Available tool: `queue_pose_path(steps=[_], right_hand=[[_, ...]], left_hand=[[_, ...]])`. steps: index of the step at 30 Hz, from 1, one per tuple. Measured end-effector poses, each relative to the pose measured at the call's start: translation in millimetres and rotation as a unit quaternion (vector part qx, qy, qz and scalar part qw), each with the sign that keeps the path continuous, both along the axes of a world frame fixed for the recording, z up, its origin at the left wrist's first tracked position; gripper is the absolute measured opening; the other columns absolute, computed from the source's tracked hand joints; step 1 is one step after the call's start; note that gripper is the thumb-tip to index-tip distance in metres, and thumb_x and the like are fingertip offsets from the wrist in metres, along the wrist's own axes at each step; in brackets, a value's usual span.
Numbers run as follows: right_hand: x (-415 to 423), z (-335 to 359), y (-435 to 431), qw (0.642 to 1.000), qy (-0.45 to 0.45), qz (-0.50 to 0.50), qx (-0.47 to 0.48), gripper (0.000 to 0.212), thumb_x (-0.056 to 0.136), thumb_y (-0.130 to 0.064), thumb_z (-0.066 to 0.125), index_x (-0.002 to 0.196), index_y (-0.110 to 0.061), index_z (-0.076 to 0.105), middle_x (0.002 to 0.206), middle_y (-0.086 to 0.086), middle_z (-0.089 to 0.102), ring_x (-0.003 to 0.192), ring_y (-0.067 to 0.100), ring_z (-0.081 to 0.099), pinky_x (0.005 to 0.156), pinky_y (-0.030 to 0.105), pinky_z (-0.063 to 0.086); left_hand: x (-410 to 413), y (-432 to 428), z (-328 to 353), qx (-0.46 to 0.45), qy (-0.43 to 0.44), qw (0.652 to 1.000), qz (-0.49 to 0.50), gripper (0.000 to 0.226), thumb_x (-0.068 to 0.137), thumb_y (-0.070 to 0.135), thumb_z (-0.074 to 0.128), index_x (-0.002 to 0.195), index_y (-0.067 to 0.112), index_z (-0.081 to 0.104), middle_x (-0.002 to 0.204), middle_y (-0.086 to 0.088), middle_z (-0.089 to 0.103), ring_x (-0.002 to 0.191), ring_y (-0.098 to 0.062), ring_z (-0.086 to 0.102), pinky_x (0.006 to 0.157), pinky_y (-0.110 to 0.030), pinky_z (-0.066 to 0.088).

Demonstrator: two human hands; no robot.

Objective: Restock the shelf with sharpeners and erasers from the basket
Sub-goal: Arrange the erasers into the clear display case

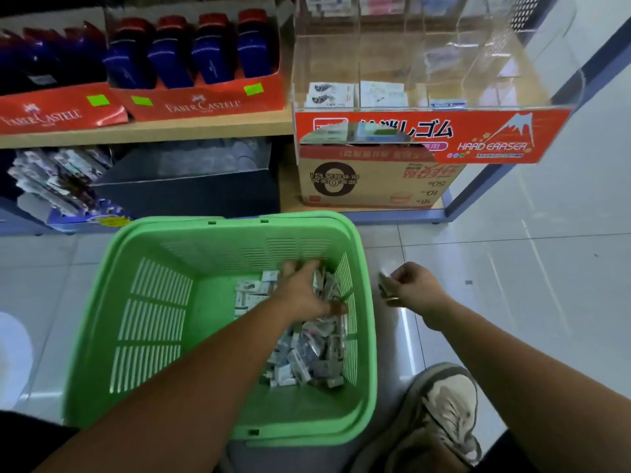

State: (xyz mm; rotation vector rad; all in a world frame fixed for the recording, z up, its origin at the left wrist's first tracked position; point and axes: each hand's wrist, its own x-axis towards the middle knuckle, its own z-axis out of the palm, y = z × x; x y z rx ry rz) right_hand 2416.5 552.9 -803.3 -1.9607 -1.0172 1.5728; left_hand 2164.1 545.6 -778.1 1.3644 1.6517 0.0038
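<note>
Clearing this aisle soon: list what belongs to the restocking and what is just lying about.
Job: green basket, small packets in it, left hand reaching among them, right hand gripping a few packets, clear eraser display.
Lying about: Faber-Castell boxes, cardboard carton, shoe.

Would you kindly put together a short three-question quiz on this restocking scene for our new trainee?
1. True or false: the left hand reaches into the green slotted plastic basket.
2. The right hand, pinching small pale packets, is: A) inside the basket; B) outside the basket, beside its right wall; C) gripping the basket's rim.
3. Fill the blank: the red label on the clear acrylic display case reads "HARD ____".
Key: 1 true; 2 B; 3 ERASER.
</note>
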Motion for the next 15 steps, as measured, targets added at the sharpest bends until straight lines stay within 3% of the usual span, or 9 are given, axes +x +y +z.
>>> queue_pose_path(steps=[3,6,9,12,15], right_hand=[[-3.2,42.2,-0.7,0.993,0.113,-0.036,-0.005,0.013,0.102,-0.006,0.064,0.111,-0.003,0.056,0.098,0.028,0.07,0.08,0.034,0.071,0.087,0.052,0.063],[-8.0,76.8,-5.1,0.987,0.157,0.022,-0.028,0.024,0.103,-0.001,0.054,0.123,-0.009,0.063,0.096,0.021,0.072,0.084,0.031,0.071,0.08,0.045,0.062],[-14.7,101.9,-8.3,0.984,0.162,0.056,-0.045,0.016,0.105,-0.012,0.05,0.106,-0.003,0.063,0.088,0.02,0.069,0.077,0.03,0.066,0.068,0.04,0.056],[-19.9,124.2,-5.0,0.984,0.163,0.042,-0.057,0.041,0.105,-0.035,0.049,0.076,-0.007,0.052,0.067,0.017,0.052,0.061,0.03,0.052,0.061,0.036,0.045],[-19.2,148.9,-3.5,0.993,0.089,0.057,-0.051,0.05,0.103,-0.049,0.052,0.067,-0.016,0.043,0.057,0.013,0.04,0.051,0.026,0.042,0.057,0.034,0.037]], left_hand=[[-3.4,3.2,-1.3,-0.007,0.006,1.0,0.012,0.108,0.062,0.055,0.094,0.152,0.043,0.037,0.156,-0.004,0.02,0.146,-0.037,0.027,0.122,-0.042,0.03],[-6.4,7.2,-5.6,0.004,0.011,1.0,0.014,0.096,0.061,0.054,0.093,0.144,0.041,0.047,0.149,-0.007,0.034,0.136,-0.035,0.041,0.116,-0.039,0.04],[-0.7,10.7,-6.4,0.021,0.009,1.0,-0.015,0.074,0.059,0.057,0.086,0.125,0.042,0.056,0.134,0.002,0.057,0.114,-0.024,0.06,0.102,-0.038,0.053],[11.2,9.5,-4.5,0.034,0.031,0.998,-0.053,0.062,0.074,0.047,0.082,0.13,0.038,0.057,0.125,0.007,0.065,0.109,-0.023,0.063,0.099,-0.034,0.053],[11.4,7.7,-4.0,0.051,0.028,0.997,-0.058,0.051,0.077,0.049,0.077,0.124,0.034,0.063,0.117,0.008,0.068,0.107,-0.024,0.064,0.093,-0.032,0.053]])
